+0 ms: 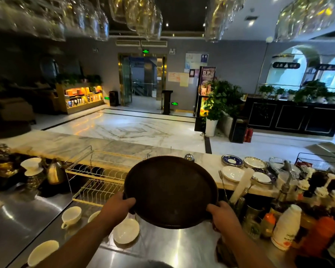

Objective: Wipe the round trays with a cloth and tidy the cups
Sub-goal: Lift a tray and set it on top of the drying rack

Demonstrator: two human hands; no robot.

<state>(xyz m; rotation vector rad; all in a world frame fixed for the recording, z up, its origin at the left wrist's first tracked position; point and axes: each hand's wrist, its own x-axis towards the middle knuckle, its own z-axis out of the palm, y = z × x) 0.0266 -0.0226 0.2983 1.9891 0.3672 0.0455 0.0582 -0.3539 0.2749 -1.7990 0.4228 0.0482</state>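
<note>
- Your left hand (122, 205) and right hand (219, 211) each clamp the near rim of the round tray (170, 190).
- You hold the tray tilted above the steel worktop (162, 246).
- Left of the tray sit a white cup (72, 215) and a saucer (126, 231).

Pretty dim overall, daylight is blowing out the arched windows (290, 74), glare is bouncing off the steel table (27, 215), edges are warping.

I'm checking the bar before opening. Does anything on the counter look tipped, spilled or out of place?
One white cup lies tipped on its side on the steel counter, near loose saucers. No spill or breakage is visible. Both hands, left and right, hold the round tray tilted above it.
</note>
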